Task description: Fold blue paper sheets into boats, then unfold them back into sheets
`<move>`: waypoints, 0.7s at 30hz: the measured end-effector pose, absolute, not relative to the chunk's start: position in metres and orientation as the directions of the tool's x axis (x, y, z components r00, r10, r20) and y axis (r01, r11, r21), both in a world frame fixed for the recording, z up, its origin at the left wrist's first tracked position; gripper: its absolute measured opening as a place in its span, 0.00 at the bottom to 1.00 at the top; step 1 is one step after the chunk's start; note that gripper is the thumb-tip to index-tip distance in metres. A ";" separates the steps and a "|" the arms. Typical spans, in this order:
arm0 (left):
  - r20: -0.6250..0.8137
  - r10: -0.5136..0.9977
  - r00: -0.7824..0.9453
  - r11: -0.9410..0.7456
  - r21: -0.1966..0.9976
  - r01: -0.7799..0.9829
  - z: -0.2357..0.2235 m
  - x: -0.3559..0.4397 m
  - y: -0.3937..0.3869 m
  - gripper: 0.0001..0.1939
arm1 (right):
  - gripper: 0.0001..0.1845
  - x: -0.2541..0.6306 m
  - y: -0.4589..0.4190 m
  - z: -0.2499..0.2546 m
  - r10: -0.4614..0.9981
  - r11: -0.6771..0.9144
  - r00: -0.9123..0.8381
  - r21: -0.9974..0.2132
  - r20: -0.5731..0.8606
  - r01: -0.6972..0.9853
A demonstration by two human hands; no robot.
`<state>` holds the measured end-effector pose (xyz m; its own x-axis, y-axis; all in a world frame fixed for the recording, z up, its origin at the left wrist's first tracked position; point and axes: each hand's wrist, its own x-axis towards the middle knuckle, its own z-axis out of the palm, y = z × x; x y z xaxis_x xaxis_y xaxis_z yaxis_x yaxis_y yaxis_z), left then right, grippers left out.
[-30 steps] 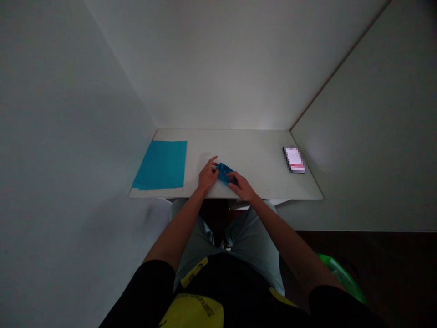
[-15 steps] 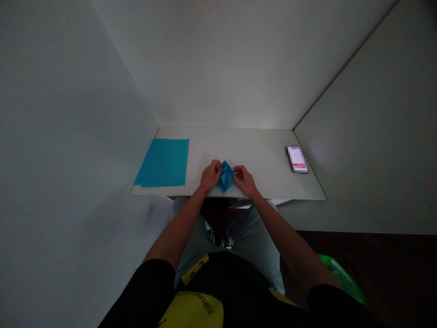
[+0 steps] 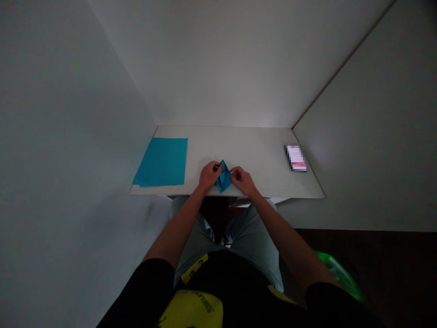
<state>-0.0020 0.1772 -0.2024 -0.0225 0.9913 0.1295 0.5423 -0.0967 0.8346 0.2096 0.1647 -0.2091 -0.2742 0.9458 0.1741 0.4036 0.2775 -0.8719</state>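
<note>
A small folded piece of blue paper (image 3: 223, 177) stands on the white table (image 3: 259, 155) near its front edge. My left hand (image 3: 207, 175) pinches its left side and my right hand (image 3: 243, 180) pinches its right side, fingers closed on the paper. The piece looks narrow and pointed at the top. A flat stack of blue paper sheets (image 3: 161, 162) lies on the table to the left of my hands.
A phone (image 3: 295, 158) with a lit screen lies at the table's right side near the wall. White walls enclose the table on the left, back and right. A green object (image 3: 337, 273) sits on the dark floor at my right.
The folded blue paper went from lying slanted under my hands to being held upright between them. My hands have drawn closer together, narrowing the piece.
</note>
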 end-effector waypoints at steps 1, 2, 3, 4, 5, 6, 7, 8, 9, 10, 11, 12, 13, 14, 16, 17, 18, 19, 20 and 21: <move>0.123 0.992 -0.024 -0.091 0.840 0.535 -0.203 -0.002 0.178 0.09 | 0.15 0.210 0.164 -0.209 0.946 0.272 -0.275 -0.882 0.172 0.384; 0.118 0.993 -0.029 -0.085 0.847 0.525 -0.204 -0.002 0.179 0.09 | 0.17 0.210 0.164 -0.209 0.946 0.267 -0.277 -0.891 0.170 0.366; 0.112 0.993 -0.037 -0.078 0.857 0.509 -0.205 -0.002 0.181 0.09 | 0.19 0.210 0.164 -0.209 0.946 0.263 -0.279 -0.898 0.168 0.353; 0.103 0.994 -0.048 -0.067 0.872 0.485 -0.206 -0.003 0.182 0.09 | 0.20 0.210 0.164 -0.209 0.945 0.260 -0.281 -0.902 0.165 0.344; 0.088 0.994 -0.061 -0.051 0.891 0.451 -0.206 -0.003 0.184 0.09 | 0.21 0.210 0.164 -0.209 0.945 0.258 -0.284 -0.905 0.164 0.338; 0.069 0.995 -0.075 -0.032 0.911 0.411 -0.206 -0.003 0.185 0.08 | 0.21 0.210 0.165 -0.209 0.946 0.256 -0.280 -0.907 0.164 0.334; 0.050 0.995 -0.086 -0.015 0.930 0.366 -0.205 -0.004 0.187 0.08 | 0.21 0.210 0.165 -0.209 0.948 0.254 -0.273 -0.909 0.165 0.331; 0.032 0.995 -0.090 -0.002 0.947 0.322 -0.204 -0.006 0.189 0.08 | 0.20 0.210 0.166 -0.210 0.951 0.251 -0.261 -0.911 0.168 0.328; 0.018 0.996 -0.089 0.008 0.960 0.280 -0.203 -0.008 0.191 0.08 | 0.20 0.210 0.167 -0.210 0.954 0.245 -0.246 -0.913 0.169 0.325; 0.006 0.996 -0.085 0.015 0.970 0.242 -0.201 -0.011 0.193 0.08 | 0.19 0.211 0.167 -0.211 0.958 0.240 -0.233 -0.917 0.170 0.319; -0.004 0.997 -0.078 0.020 0.978 0.209 -0.199 -0.014 0.194 0.09 | 0.19 0.211 0.168 -0.211 0.960 0.235 -0.221 -0.922 0.171 0.308; -0.010 0.998 -0.069 0.022 0.983 0.180 -0.197 -0.017 0.195 0.10 | 0.19 0.212 0.169 -0.212 0.962 0.232 -0.212 -0.928 0.174 0.292; -0.015 0.998 -0.065 0.025 0.988 0.156 -0.196 -0.020 0.196 0.11 | 0.19 0.213 0.170 -0.213 0.962 0.231 -0.205 -0.934 0.178 0.271; -0.017 0.998 -0.064 0.026 0.990 0.137 -0.194 -0.023 0.196 0.11 | 0.19 0.214 0.170 -0.214 0.963 0.230 -0.200 -0.941 0.182 0.249; -0.019 0.997 -0.069 0.027 0.992 0.123 -0.193 -0.027 0.196 0.12 | 0.19 0.216 0.171 -0.216 0.964 0.225 -0.193 -0.951 0.185 0.214; -0.022 0.997 -0.072 0.031 0.991 0.128 -0.193 -0.027 0.195 0.12 | 0.19 0.216 0.172 -0.216 0.964 0.221 -0.191 -0.954 0.183 0.203; -0.027 0.997 -0.076 0.037 0.990 0.138 -0.193 -0.027 0.195 0.12 | 0.18 0.216 0.172 -0.217 0.965 0.217 -0.190 -0.956 0.180 0.197; -0.030 0.996 -0.078 0.042 0.988 0.150 -0.193 -0.026 0.195 0.12 | 0.18 0.216 0.172 -0.218 0.966 0.215 -0.188 -0.957 0.179 0.194; -0.032 0.996 -0.079 0.045 0.986 0.161 -0.194 -0.025 0.195 0.12 | 0.18 0.216 0.172 -0.218 0.966 0.215 -0.186 -0.957 0.180 0.194; -0.032 0.996 -0.078 0.045 0.985 0.168 -0.194 -0.024 0.195 0.13 | 0.18 0.216 0.173 -0.218 0.967 0.218 -0.180 -0.956 0.183 0.197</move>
